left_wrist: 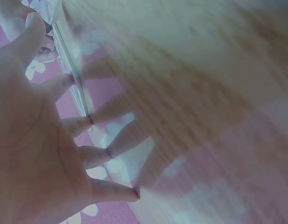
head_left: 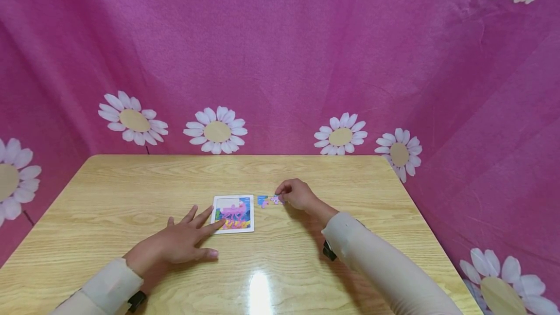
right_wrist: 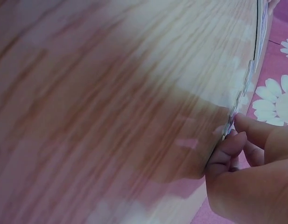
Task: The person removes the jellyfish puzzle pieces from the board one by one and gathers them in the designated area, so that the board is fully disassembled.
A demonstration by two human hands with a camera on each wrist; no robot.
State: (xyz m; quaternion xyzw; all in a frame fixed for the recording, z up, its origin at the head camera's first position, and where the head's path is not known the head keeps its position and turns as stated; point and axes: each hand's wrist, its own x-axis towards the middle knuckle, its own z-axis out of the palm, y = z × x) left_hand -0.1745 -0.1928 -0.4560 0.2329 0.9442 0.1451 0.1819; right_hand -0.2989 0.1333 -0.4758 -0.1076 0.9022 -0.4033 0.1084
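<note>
A small jigsaw puzzle in a white frame (head_left: pixel 233 231) lies on the table, with a pink animal and yellow shapes in its picture; its upper left part shows bare pale backing. My left hand (head_left: pixel 181 240) spreads its straight fingers, their tips touching the frame's left side and the picture. In the left wrist view the palm (left_wrist: pixel 36 144) faces the camera. Just right of the frame lie loose blue-and-pink puzzle pieces (head_left: pixel 262 201). My right hand (head_left: pixel 299 195) pinches a puzzle piece (head_left: pixel 276 200) with an eye on it, low over the table. Fingers partly cover that piece.
The wood-grain table (head_left: pixel 175 174) reaches back to a pink cloth (head_left: pixel 280 62) printed with white daisies, which also hangs at both sides. Glare shines on the tabletop near the front. A dark device (head_left: pixel 329 251) sits under the right wrist.
</note>
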